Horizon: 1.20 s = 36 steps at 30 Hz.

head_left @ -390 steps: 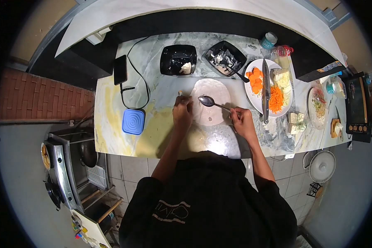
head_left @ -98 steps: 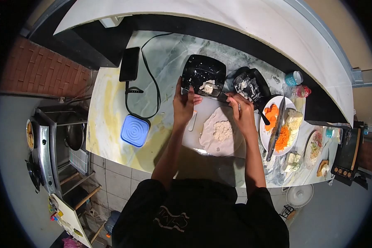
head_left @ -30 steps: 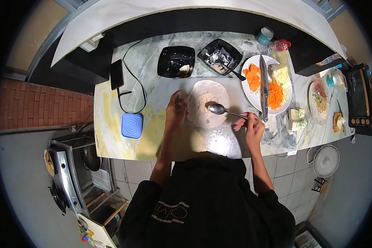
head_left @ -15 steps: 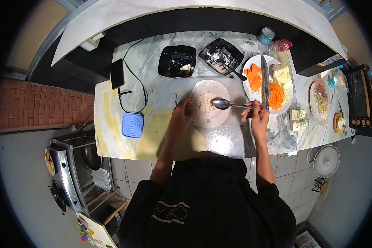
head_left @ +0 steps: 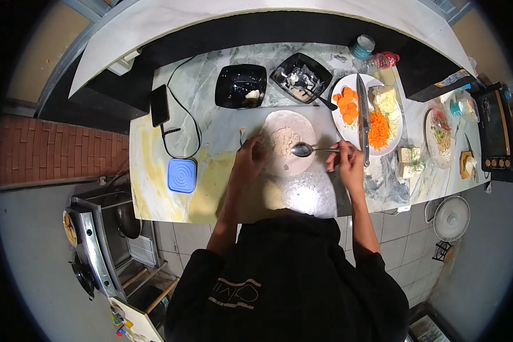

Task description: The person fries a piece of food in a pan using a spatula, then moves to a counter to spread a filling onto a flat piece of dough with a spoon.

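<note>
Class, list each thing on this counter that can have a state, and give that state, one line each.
wrapper: lying flat, filling heaped on it
spoon: gripped by right hand, bowl over the wrapper
left hand: touching the wrapper's left edge
left black bowl: nearly empty
right black bowl: smeared, utensil inside
knife: lying across white plate
phone: cable plugged in

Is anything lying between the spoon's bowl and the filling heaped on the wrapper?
Nothing visible does. The spoon, pinched in the right hand, has its bowl at the right edge of the filling on the round wrapper. The left hand sits at the wrapper's left edge, aside.
</note>
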Tool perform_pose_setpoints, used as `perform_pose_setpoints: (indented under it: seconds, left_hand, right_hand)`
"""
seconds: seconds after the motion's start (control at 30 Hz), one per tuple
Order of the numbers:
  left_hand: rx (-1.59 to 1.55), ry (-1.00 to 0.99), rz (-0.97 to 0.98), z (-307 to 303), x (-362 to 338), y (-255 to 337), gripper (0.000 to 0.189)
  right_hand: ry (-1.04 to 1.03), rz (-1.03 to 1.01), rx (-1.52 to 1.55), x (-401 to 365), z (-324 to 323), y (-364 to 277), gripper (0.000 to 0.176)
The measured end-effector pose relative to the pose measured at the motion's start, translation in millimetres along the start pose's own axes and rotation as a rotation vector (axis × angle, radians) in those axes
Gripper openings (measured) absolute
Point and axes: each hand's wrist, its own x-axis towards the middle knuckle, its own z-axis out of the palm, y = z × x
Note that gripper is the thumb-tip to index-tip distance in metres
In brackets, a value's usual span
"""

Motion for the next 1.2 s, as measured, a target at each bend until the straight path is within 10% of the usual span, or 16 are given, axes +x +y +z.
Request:
perform_pose_setpoints:
  seconds: [1.2]
  left_hand:
    - [0.091, -0.053, -0.012, -4.1, -1.9, 16.4, 0.061]
  right_hand:
    - [0.044, -0.001, 0.074, 29.4, 2.0, -3.8, 0.039]
